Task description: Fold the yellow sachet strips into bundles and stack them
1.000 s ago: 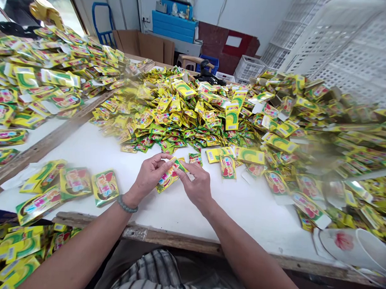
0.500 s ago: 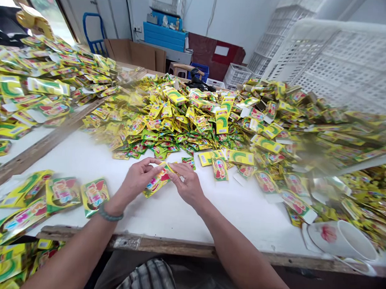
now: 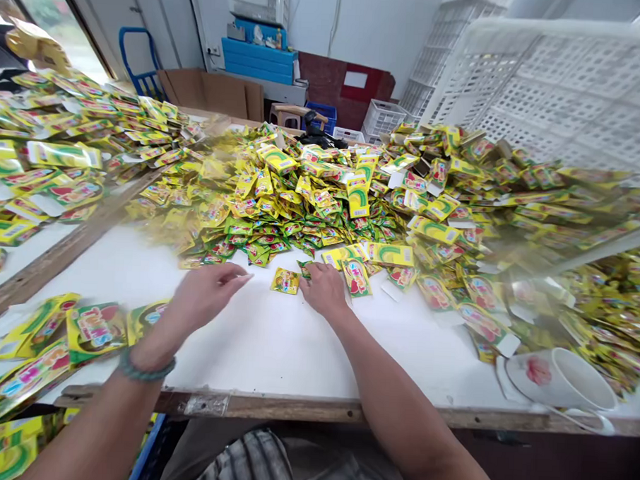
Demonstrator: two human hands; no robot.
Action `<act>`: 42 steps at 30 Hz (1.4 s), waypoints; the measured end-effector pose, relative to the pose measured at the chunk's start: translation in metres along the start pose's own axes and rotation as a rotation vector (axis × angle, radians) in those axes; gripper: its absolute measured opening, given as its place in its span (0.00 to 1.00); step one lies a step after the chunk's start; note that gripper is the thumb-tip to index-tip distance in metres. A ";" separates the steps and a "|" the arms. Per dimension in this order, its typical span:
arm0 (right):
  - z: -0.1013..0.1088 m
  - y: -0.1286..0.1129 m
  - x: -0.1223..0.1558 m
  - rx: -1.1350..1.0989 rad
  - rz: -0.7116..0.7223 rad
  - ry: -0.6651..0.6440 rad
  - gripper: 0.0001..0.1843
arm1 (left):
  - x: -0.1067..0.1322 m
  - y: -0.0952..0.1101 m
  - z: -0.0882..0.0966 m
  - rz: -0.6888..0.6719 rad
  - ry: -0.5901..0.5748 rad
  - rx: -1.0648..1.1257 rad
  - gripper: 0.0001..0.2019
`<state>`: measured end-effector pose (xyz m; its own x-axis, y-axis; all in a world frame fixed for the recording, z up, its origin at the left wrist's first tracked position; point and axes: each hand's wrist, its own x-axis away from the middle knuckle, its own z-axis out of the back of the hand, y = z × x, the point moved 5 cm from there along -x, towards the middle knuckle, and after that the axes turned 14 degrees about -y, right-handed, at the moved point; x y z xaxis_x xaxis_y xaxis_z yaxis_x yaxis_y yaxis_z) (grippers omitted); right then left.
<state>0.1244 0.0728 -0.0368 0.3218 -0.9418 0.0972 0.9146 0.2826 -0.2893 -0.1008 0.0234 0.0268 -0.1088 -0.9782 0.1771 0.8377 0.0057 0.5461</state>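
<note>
My left hand (image 3: pixel 203 298) hovers over the white tabletop (image 3: pixel 251 350), fingers curled loosely and thumb stretched out, with nothing seen in it. Just right of it, a small yellow sachet (image 3: pixel 285 281) lies flat on the table. My right hand (image 3: pixel 327 291) is closed, its fingertips on a small green sachet (image 3: pixel 304 268) beside the yellow one; the fingers partly cover it. Near my left wrist lie several flat yellow-green boxes (image 3: pixel 96 329), one partly hidden behind the hand and forearm. A yellow-green box (image 3: pixel 356 277) lies just right of my right hand.
A heap of sachets (image 3: pixel 279 203) rises ahead, merging with loose boxes (image 3: pixel 431 231) on the right. A wooden strip (image 3: pixel 70 247) divides the left side, where more boxes are piled. A floral cup (image 3: pixel 558 378) lies tipped near the front right edge. A white perforated crate (image 3: pixel 559 102) stands behind.
Both hands have let go of the yellow box they held together. My left hand has moved left; my right hand has come down on the green sachet. The yellow sachet now shows between them.
</note>
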 end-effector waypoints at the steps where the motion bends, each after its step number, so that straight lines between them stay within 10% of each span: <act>1: 0.002 0.003 0.001 -0.015 -0.031 0.010 0.14 | -0.011 0.008 -0.006 -0.013 -0.001 -0.002 0.16; 6: 0.009 0.026 0.003 -0.146 -0.222 0.040 0.16 | -0.050 0.033 -0.028 0.009 0.018 -0.181 0.15; 15: 0.013 0.028 0.006 -0.297 -0.112 0.013 0.17 | -0.066 0.050 -0.083 -0.046 -0.128 -0.359 0.14; 22: 0.008 0.033 0.005 -0.952 -0.081 0.011 0.23 | -0.061 0.025 -0.082 0.099 -0.090 0.216 0.06; 29: 0.008 0.010 0.010 -1.461 0.038 -0.006 0.29 | -0.055 0.022 -0.083 0.072 -0.067 1.249 0.23; 42: 0.015 0.005 0.015 -1.170 0.056 0.066 0.26 | -0.049 0.046 -0.084 -0.084 -0.188 1.313 0.27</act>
<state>0.1377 0.0625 -0.0225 0.3093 -0.9508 0.0171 0.1061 0.0166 -0.9942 -0.0115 0.0542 -0.0255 -0.2957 -0.9425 0.1561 -0.2990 0.2465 0.9219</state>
